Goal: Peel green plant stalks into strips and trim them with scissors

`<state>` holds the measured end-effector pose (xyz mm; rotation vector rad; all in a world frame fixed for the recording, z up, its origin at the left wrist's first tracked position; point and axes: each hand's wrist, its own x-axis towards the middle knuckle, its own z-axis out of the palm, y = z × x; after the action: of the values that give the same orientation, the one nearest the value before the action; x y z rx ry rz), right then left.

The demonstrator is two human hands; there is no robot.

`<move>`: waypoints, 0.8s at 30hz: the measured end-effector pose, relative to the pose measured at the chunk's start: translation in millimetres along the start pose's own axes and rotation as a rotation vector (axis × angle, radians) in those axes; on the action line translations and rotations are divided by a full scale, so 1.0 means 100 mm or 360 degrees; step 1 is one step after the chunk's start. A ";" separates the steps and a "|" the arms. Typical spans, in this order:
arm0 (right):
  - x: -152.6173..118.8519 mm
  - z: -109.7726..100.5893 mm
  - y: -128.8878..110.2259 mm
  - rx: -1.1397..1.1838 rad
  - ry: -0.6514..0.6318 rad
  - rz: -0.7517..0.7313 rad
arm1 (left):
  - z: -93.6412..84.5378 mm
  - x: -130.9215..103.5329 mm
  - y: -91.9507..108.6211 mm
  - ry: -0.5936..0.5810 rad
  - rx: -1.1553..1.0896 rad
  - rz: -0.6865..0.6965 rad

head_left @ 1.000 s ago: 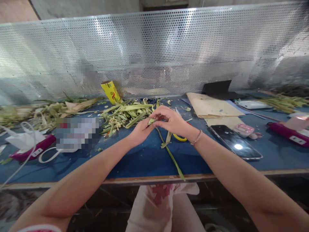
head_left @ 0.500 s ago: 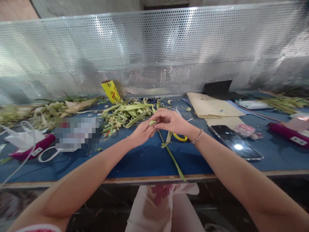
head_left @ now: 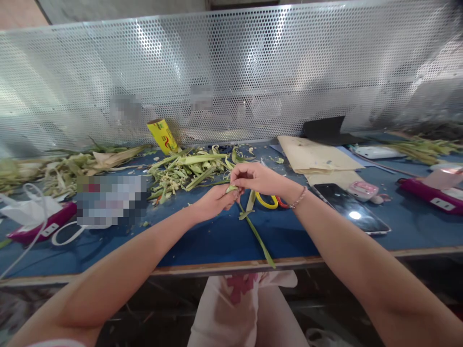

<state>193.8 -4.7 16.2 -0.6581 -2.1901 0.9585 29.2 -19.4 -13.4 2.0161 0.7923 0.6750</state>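
Above the blue table, both hands meet in the middle. My left hand (head_left: 216, 201) is closed on a small pale green plant piece (head_left: 231, 189), which shows between its thumb and fingers. My right hand (head_left: 251, 177) is pinched at the top of the same piece, from the right and slightly above. A long green stem (head_left: 258, 236) with a leaf knot runs down from below the hands to the table's front edge. Scissors with yellow and red handles (head_left: 267, 201) lie just right of the stem, partly under my right wrist. Behind the hands sits a heap of green leaf strips (head_left: 190, 168).
A yellow tube (head_left: 163, 136) stands by the perforated metal screen (head_left: 231, 72). At right lie brown paper (head_left: 318, 154), a phone (head_left: 350, 209), a pink case (head_left: 362, 190) and a magenta power strip (head_left: 430, 195). Another power strip (head_left: 47, 226) and dry husks (head_left: 68, 171) are at left.
My right hand has shifted slightly on the plant piece, its fingers now higher and closer together. More of the scissors, including the red handle, shows. The whole view has moved a little.
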 end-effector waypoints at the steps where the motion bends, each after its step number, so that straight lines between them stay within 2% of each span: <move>1: 0.00 -0.01 0.00 0.0024 -0.0043 0.0035 | 0.00 0.00 0.00 -0.0035 -0.0025 -0.0022; 6: -0.01 -0.05 0.04 0.0117 -0.0303 0.0169 | -0.01 0.00 0.00 -0.0221 0.0012 -0.0132; 11: 0.00 -0.05 0.05 0.0056 -0.0482 0.0224 | -0.01 -0.02 0.00 -0.0376 0.0205 -0.0138; 19: -0.01 -0.03 -0.01 -0.0008 -0.0615 0.0353 | 0.01 -0.03 0.04 -0.0513 0.0146 -0.0082; 24: -0.01 -0.01 -0.03 -0.0099 -0.0589 0.0332 | 0.01 -0.03 0.06 -0.0522 0.0078 -0.0097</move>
<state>194.7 -6.6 18.9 -0.8030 -2.5182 1.2022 29.7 -24.5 -8.9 2.0672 0.6751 0.2804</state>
